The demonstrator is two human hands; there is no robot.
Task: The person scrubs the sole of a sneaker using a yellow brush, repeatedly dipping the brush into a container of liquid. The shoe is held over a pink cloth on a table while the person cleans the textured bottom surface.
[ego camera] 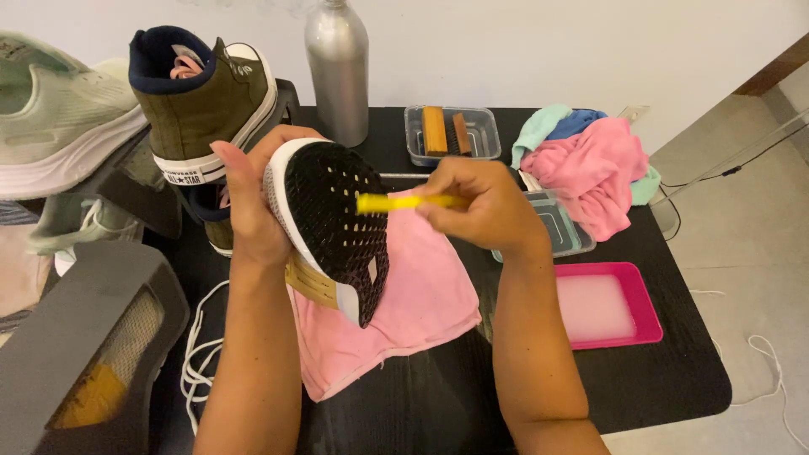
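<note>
On a black table (657,379) by a white wall, the right hand (480,211) pinches a slim yellow brush handle (404,202) against the black studded sole of a shoe (337,227), which the left hand (253,202) grips above a pink cloth (421,312).

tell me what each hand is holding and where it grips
Left hand grips the shoe by its side edge, sole up. Right hand holds the yellow brush by its handle end.

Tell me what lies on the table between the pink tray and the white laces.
In the head view, a pink cloth lies spread on the black table between the pink tray and the white laces.
</note>
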